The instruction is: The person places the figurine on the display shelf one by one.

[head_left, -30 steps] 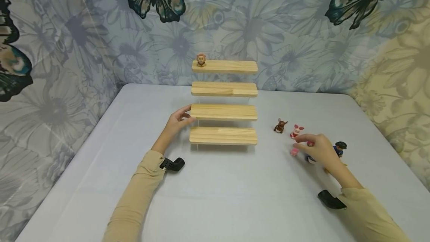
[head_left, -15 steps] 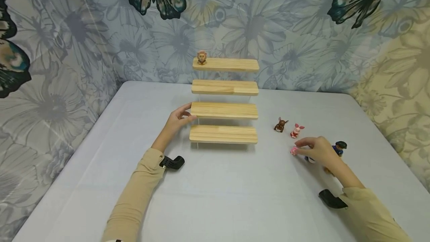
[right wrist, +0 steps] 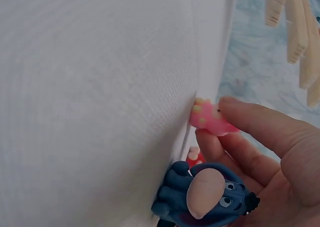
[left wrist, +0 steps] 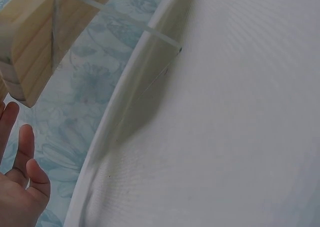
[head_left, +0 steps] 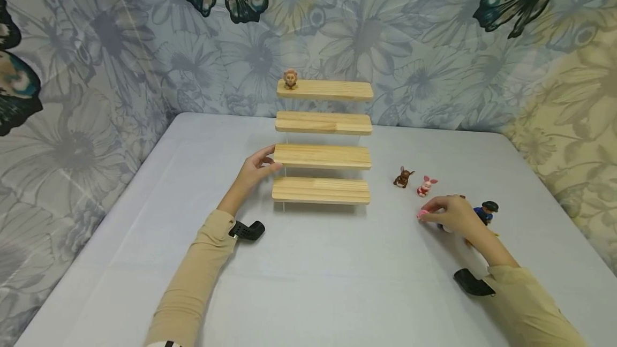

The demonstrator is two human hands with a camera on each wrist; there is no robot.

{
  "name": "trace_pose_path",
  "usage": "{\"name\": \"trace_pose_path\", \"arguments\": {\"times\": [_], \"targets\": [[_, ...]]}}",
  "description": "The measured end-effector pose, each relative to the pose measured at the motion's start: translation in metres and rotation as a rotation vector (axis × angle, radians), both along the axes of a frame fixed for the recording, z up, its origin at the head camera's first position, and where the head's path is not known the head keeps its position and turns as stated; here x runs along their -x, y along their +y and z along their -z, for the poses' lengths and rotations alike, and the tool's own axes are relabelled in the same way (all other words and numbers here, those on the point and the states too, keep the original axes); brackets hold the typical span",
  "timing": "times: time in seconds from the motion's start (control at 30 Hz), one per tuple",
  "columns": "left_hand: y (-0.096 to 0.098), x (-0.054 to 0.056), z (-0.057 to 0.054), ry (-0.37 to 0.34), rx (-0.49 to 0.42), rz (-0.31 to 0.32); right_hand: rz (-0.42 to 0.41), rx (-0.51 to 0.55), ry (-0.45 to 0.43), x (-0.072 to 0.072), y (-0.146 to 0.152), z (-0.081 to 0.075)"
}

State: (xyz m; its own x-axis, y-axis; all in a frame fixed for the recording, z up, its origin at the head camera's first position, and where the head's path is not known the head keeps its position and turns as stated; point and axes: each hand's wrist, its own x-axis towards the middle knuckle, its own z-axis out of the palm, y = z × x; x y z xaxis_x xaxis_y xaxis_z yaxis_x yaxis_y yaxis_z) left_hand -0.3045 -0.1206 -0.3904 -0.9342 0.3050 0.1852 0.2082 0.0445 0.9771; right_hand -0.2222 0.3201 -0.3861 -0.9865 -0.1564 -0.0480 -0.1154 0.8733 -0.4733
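Note:
My right hand point(head_left: 458, 216) pinches a small pink toy figure point(head_left: 422, 215) between thumb and fingers, low at the tabletop. The right wrist view shows yellow spots on this pink figure point(right wrist: 212, 122). A blue donkey figurine point(right wrist: 210, 194) sits just under that hand and is largely hidden in the head view. My left hand point(head_left: 253, 173) grips the left end of the third board down on a four-tier wooden display shelf point(head_left: 322, 156), thumb in front and a finger behind. In the left wrist view, fingertips of the left hand point(left wrist: 22, 187) are right at the board's end.
A small brown figurine point(head_left: 290, 78) stands at the left end of the top board. Right of the shelf are a brown figurine with big ears point(head_left: 403, 178), a pig figurine point(head_left: 426, 186) and a dark-capped figure in blue point(head_left: 487, 212). White cloth covers the table point(head_left: 308, 283).
My right thumb and fingers have lowered and closed on the pink figure, which stood free of them a second ago. My left hand stays on the shelf. The head view has tilted slightly.

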Motion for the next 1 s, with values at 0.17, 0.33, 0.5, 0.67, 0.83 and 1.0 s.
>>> {"name": "trace_pose_path", "arguments": {"times": [0.17, 0.33, 0.5, 0.67, 0.83, 1.0], "targets": [[-0.001, 0.003, -0.001, 0.029, 0.017, -0.002, 0.002, -0.015, 0.003, 0.001, -0.001, -0.001], [-0.003, 0.014, 0.014, 0.025, 0.015, -0.013, 0.018, -0.008, -0.028, 0.0, -0.003, -0.003], [-0.002, 0.014, 0.018, 0.038, 0.022, -0.025, 0.037, 0.009, -0.07, -0.003, -0.005, -0.004], [-0.002, 0.006, 0.016, 0.026, 0.004, -0.012, -0.002, 0.015, 0.029, -0.004, -0.007, -0.001], [-0.003, 0.012, 0.024, 0.034, 0.015, -0.019, -0.032, 0.025, 0.247, -0.007, -0.011, -0.003], [-0.003, 0.015, 0.022, 0.058, 0.019, -0.022, -0.041, 0.043, 0.404, -0.005, -0.014, -0.006]]}}
